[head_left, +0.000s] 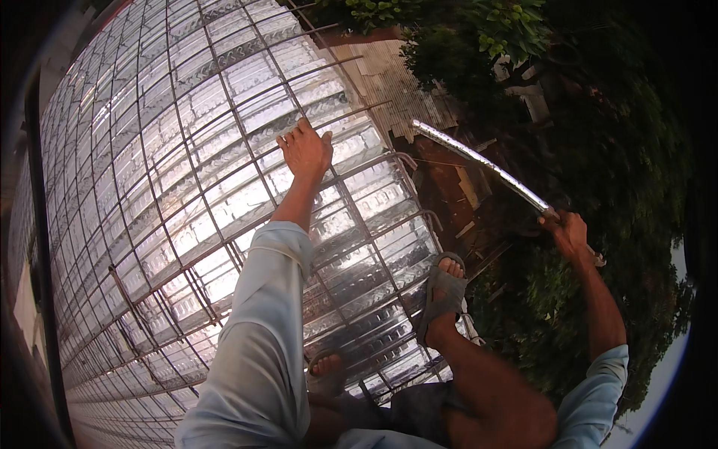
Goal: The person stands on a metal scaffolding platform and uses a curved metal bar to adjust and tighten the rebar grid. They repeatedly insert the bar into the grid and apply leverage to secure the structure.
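My left hand is on the steel rebar mesh, its fingers curled over a bar near a crossing and the thumb apart. Beneath the mesh lie shiny, ribbed metal decking sheets. Out past the deck's right edge, my right hand is closed around a long, bright silver metal bar. The bar points away and to the left, over the drop, with a short end showing behind the hand. What exactly the bar is, I cannot tell.
My sandalled foot stands at the deck edge. Hooked rebar ends stick out there. Lower down to the right are leafy trees, a corrugated roof and scattered boards. A dark upright pole stands far left.
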### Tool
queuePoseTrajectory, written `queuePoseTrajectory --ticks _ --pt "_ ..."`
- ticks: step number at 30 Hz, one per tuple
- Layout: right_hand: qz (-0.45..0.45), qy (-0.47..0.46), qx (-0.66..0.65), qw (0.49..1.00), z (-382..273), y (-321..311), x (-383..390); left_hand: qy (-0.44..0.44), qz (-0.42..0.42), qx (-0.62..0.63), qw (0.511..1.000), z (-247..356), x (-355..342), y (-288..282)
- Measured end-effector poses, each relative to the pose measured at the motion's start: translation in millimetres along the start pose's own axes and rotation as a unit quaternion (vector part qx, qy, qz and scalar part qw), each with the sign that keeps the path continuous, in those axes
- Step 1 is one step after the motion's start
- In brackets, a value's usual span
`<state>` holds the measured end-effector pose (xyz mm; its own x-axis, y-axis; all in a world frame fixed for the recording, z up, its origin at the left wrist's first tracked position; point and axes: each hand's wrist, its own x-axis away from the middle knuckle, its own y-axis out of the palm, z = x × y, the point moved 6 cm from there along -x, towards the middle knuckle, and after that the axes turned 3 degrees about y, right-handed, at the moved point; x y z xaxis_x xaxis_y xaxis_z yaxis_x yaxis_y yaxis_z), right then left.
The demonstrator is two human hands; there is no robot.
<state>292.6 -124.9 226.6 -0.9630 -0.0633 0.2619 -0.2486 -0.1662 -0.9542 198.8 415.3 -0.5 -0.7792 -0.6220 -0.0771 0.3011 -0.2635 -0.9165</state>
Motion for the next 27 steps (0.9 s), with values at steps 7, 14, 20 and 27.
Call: queuePoseTrajectory --ticks 7,14,20,27 --pt "0.046 -0.085 0.054 0.994 9 -18 -89 -0.061 0.0 -0.004 0.998 9 -15 8" --pt "0.071 -0.159 0.067 0.982 -2 -17 -172 -0.151 -0.039 -0.081 0.985 10 -35 24" --pt "0.078 -0.179 0.074 0.978 -10 -16 -229 -0.136 0.034 -0.119 0.983 13 -32 35" --pt "0.076 -0.227 0.07 0.968 -19 5 -283 -0.164 -0.02 -0.145 0.976 20 -36 42"
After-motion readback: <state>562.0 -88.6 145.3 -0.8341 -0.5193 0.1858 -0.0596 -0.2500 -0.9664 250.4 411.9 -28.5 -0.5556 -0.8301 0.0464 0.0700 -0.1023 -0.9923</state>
